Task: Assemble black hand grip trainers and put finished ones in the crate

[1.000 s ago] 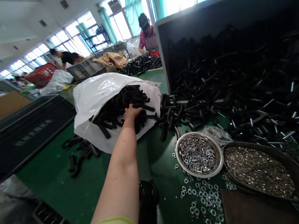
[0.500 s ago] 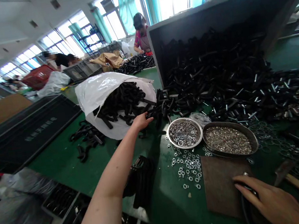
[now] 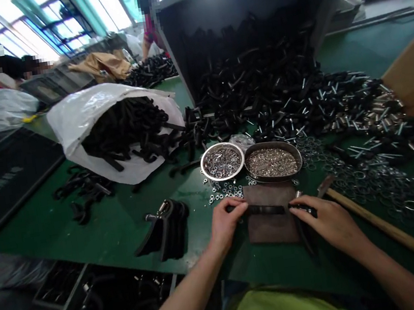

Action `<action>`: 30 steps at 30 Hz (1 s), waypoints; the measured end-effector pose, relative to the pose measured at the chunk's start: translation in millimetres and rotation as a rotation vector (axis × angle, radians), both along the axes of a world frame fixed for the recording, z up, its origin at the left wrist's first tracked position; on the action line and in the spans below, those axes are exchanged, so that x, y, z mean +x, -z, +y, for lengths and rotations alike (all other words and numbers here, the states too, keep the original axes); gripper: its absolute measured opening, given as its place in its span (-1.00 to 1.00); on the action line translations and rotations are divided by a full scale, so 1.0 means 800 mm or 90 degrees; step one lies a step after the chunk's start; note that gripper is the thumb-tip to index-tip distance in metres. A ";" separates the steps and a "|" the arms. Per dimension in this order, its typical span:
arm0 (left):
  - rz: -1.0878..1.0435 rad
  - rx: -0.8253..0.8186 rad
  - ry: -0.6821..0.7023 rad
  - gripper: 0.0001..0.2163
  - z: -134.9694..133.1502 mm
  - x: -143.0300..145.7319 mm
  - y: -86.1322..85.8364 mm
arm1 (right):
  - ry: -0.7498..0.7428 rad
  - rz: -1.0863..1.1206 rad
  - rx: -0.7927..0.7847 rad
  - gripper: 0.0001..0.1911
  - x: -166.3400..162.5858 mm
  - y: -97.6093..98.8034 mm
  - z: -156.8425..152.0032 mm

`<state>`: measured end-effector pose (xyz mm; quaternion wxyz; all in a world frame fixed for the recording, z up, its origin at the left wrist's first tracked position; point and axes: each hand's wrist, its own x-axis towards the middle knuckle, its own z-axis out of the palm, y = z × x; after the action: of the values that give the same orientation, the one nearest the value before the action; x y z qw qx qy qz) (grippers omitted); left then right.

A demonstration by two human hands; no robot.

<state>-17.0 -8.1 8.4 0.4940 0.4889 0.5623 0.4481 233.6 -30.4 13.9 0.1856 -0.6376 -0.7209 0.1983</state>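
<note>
My left hand (image 3: 225, 224) is closed on the end of a narrow black plastic part (image 3: 267, 210), pinching it between thumb and fingers. That part lies across a square brown plate (image 3: 274, 231). Over the plate's right edge, my right hand (image 3: 334, 222) is closed on a black curved part (image 3: 306, 238) with a shiny threaded metal piece at its top. The two black parts come close to each other; whether they touch I cannot tell. Behind the plate stand a round bowl of small metal pieces (image 3: 222, 162) and an oval tin of tiny metal pieces (image 3: 272, 161).
A hammer (image 3: 378, 223) lies at the right beside scattered metal rings (image 3: 356, 175). Stacked black parts (image 3: 169, 229) sit to the left. Further back are a white bag of black parts (image 3: 84, 103) and a big tipped grey bin (image 3: 232, 2). Co-workers are beyond.
My left hand has come back from the mouth of the white bag to the brown plate, now with a narrow black part. The right hand keeps its curved part. The view has shifted.
</note>
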 end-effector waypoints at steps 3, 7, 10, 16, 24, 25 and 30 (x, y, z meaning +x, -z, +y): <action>0.272 0.167 0.046 -0.87 -0.026 0.012 0.024 | 0.006 -0.001 -0.009 -0.79 0.002 0.004 -0.002; 0.478 0.345 0.228 -0.54 -0.030 0.026 0.028 | 0.027 -0.010 -0.047 -0.78 -0.002 0.004 -0.003; 0.527 0.329 0.356 -0.50 -0.023 0.033 0.033 | 0.031 0.011 -0.057 -0.76 -0.004 0.003 -0.004; 0.384 0.140 0.261 -0.60 -0.010 0.037 0.027 | 0.048 0.178 -0.039 -0.76 0.001 -0.004 -0.011; -0.401 -0.401 0.161 -0.21 -0.033 0.061 -0.032 | 0.101 0.336 0.012 -0.75 -0.034 -0.053 -0.040; -0.446 -0.393 0.166 -0.26 -0.039 0.062 -0.036 | 0.098 0.345 0.030 -0.75 -0.039 -0.057 -0.042; -0.448 -0.327 0.209 -0.51 -0.060 0.064 -0.044 | 0.102 0.354 0.076 -0.79 -0.057 -0.063 -0.041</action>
<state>34.3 -56.1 43.7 0.8242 0.2515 0.3687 0.3486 187.6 -63.1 64.4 0.4278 -0.6017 -0.6003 0.3075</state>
